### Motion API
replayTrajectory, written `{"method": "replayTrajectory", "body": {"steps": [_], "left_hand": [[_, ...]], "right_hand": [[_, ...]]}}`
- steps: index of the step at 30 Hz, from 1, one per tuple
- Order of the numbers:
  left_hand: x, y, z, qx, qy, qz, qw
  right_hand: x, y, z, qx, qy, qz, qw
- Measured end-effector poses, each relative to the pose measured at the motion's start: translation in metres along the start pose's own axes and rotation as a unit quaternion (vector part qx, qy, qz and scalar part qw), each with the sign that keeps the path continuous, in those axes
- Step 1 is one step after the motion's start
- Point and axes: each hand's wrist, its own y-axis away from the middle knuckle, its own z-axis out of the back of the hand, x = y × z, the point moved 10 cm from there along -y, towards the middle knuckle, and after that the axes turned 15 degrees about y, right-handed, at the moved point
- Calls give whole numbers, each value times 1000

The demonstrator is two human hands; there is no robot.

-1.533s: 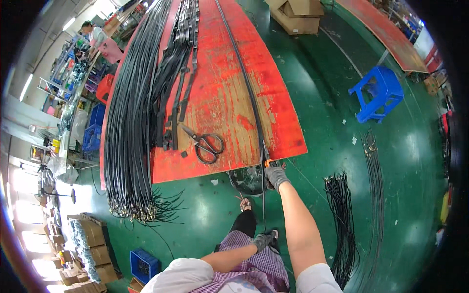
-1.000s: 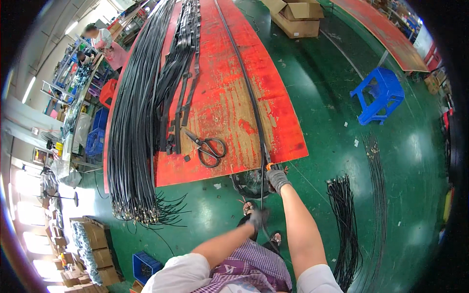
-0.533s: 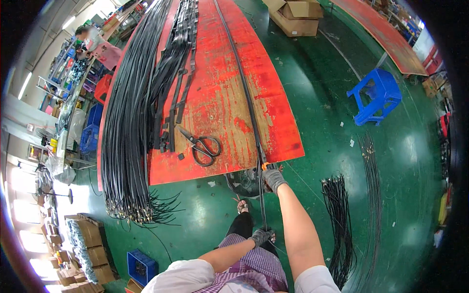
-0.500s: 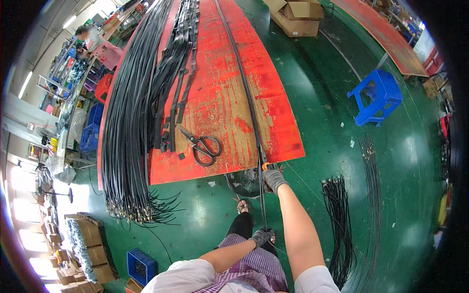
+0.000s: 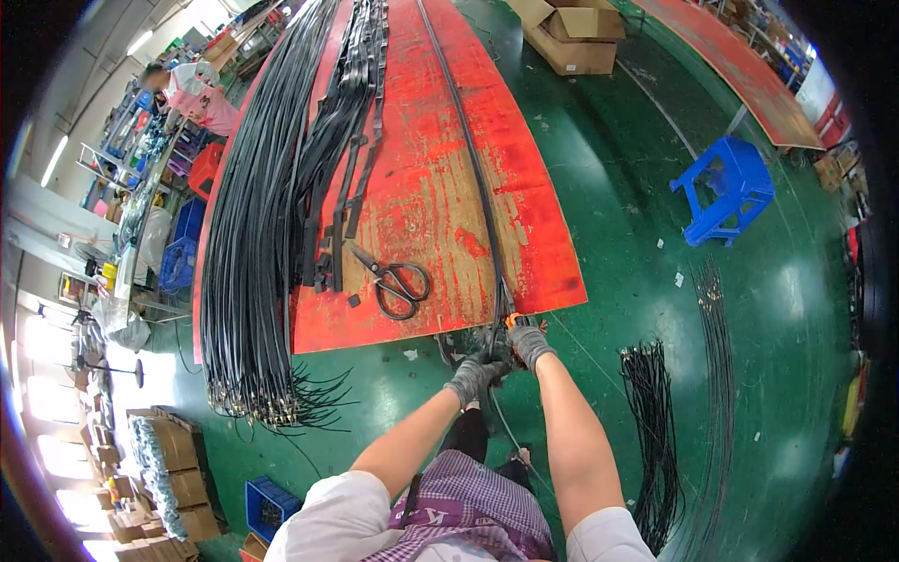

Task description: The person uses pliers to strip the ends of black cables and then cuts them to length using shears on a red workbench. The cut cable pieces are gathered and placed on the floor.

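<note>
Both hands wear grey gloves and are at the near edge of the red table [image 5: 543,272]. My right hand [image 5: 531,347] is closed around an orange-handled tool [image 5: 512,320]; its dark narrow end points up over the edge, its exact kind unclear. My left hand [image 5: 476,377] is closed on the long black cables [image 5: 479,178], just below the edge and left of my right hand. These cables run the length of the table. Black-handled scissors [image 5: 398,288] lie on the table to the left, beside cut black straps [image 5: 330,248].
A thick bundle of black cables [image 5: 253,215] covers the table's left side, its metal-tipped ends hanging over. More cables [image 5: 648,421] lie on the green floor at right. A blue stool [image 5: 730,187], a cardboard box [image 5: 573,51] and a blue crate [image 5: 270,506] stand around. Another person [image 5: 192,94] is far left.
My left hand has moved up from near the apron to the table edge beside my right hand. The right hand stays nearly in place with the tool. The far person's posture has shifted.
</note>
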Motion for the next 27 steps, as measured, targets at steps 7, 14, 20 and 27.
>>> {"method": "replayTrajectory", "body": {"steps": [7, 14, 20, 27], "left_hand": [[224, 22, -60, 119, -110, 7, 987], [233, 64, -84, 206, -158, 2, 966], [205, 28, -75, 169, -554, -224, 784], [-15, -23, -15, 6, -296, -13, 955]], "right_hand": [[-41, 10, -54, 128, -292, -172, 932], [-25, 18, -38, 234, -236, -234, 914], [-36, 22, -39, 238, -305, -315, 867], [-56, 14, -47, 201, -115, -218, 948]]}}
